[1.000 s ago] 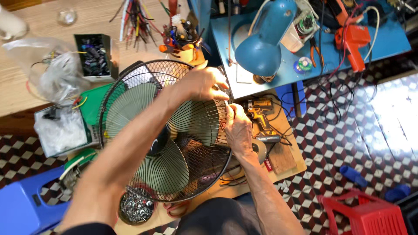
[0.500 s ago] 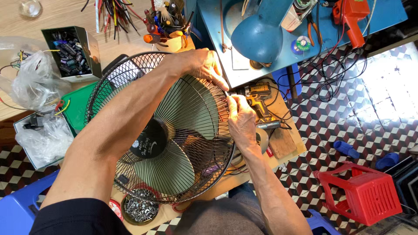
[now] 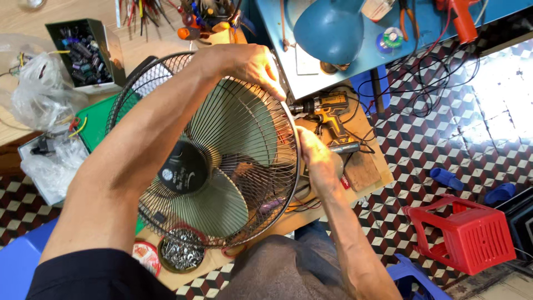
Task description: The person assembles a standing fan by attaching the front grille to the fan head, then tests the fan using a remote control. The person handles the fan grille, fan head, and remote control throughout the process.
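A round electric fan (image 3: 222,161) with a dark wire guard and pale green blades stands tilted on a low wooden board (image 3: 366,166) in front of me. My left hand (image 3: 252,65) reaches over the guard and grips its upper right rim. My right hand (image 3: 317,158) holds the rim lower down on the right edge, fingers curled behind the guard. A black hub cap (image 3: 186,173) marks the middle of the guard.
A yellow and black cordless drill (image 3: 327,111) lies just right of the fan. A tin of screws (image 3: 181,254) sits near my lap. Beyond are a blue lamp (image 3: 327,30), a box of parts (image 3: 89,53), plastic bags (image 3: 39,94) and a red stool (image 3: 466,233).
The view has shifted and come closer to the fan. Both hands stay on the guard's right rim, with the right hand slightly lower along the edge.
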